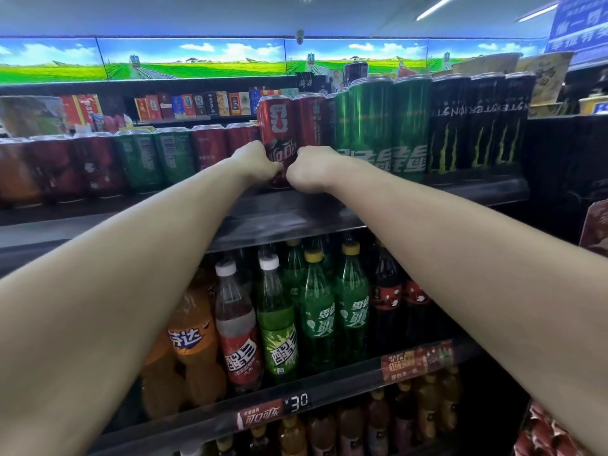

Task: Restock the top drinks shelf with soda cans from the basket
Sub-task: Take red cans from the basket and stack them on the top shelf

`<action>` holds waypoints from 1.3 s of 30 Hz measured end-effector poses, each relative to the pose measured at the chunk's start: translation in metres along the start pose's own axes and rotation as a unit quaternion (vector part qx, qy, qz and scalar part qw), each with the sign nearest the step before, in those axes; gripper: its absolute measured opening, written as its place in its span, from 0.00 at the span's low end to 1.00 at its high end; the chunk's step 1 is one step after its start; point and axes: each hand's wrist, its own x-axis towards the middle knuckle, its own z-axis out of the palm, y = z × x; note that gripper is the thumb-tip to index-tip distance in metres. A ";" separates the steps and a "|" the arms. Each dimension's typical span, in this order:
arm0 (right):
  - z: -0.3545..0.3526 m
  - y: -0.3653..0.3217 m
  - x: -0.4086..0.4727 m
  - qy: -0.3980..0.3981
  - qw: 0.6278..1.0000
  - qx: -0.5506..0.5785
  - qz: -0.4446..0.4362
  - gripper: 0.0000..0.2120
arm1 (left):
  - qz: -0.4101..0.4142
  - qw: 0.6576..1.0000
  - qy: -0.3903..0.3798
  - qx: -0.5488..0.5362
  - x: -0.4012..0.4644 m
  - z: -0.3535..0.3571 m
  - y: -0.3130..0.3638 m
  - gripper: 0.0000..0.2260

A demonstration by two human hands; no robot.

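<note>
From the head view, you had both arms stretched up to the top drinks shelf [329,212]. Your left hand [255,164] and right hand [311,169] flanked the tall red can [278,133], fingers curled against its lower body from either side, equally near. The can stood upright at the shelf's front edge, its long axis vertical, beside the tall green cans [371,126]. The basket was out of view.
</note>
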 end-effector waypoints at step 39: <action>0.272 0.025 -0.228 0.000 0.922 0.335 -0.197 0.09 | 0.077 0.988 0.136 0.008 -0.333 0.121 -0.123 0.07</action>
